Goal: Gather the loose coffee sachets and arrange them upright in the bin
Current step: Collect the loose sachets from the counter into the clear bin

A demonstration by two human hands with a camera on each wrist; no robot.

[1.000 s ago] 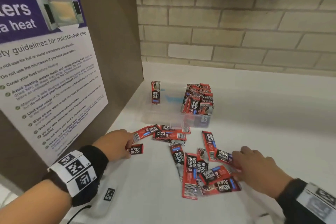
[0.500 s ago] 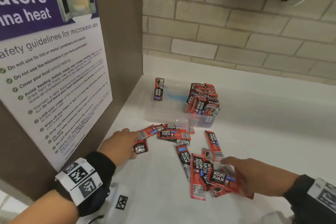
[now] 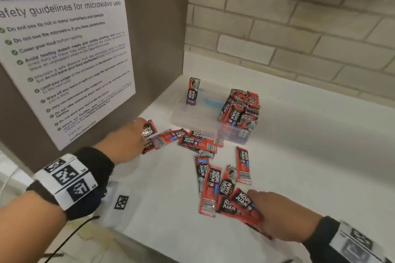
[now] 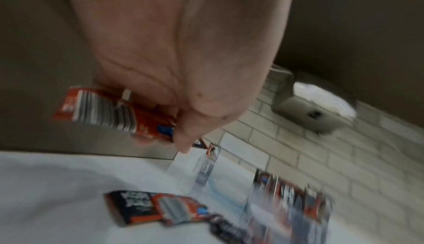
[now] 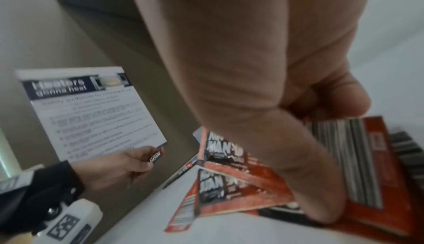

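My left hand [image 3: 130,137] pinches one sachet [image 3: 149,129] clear of the counter, thumb and fingers curled round it, just left of the bin [image 3: 193,120]. My right hand [image 3: 275,214] is down in front of the bin, well short of it, fingers curled over a fanned bunch of sachets [image 3: 239,203], gripping the top ones. This looks like the gathering step. More loose sachets [image 3: 197,142] lie flat right against the bin's front wall, others between there and my right hand. In the bin a packed row [image 3: 240,109] stands at the right end and one lone sachet [image 3: 193,92] is upright at the left. Next I'd square the bunch, turn it on end and slot it beside that row.
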